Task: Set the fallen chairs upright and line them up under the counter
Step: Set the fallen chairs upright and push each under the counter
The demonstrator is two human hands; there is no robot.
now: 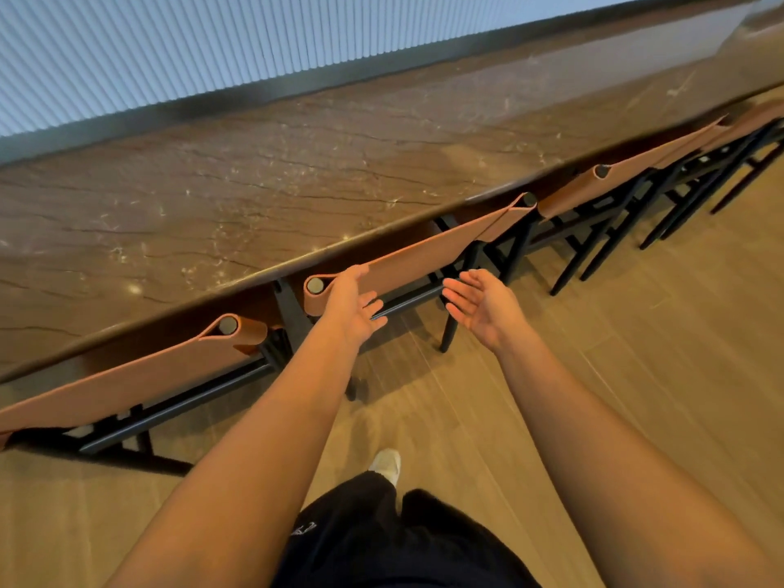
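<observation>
Centre frame: middle chair [424, 252] upright under the counter [254, 184], backrest running lower-left to upper-right. Nearer left hand [352, 303] flat-fingered, touching it; right hand [479, 307] spread, empty, just beside.

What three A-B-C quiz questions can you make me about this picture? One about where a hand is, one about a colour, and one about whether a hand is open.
1. Where is the left hand?
A in a pocket
B on the leather backrest
C behind the person's back

2. What colour is that backrest?
A green
B white
C tan-brown

3. How is the right hand?
A open, holding nothing
B a tight fist
C holding a cup

Answers:
1 B: its fingers lie at the backrest's top edge.
2 C: the leather is plainly tan-brown.
3 A: its fingers are spread and hold nothing.
</observation>
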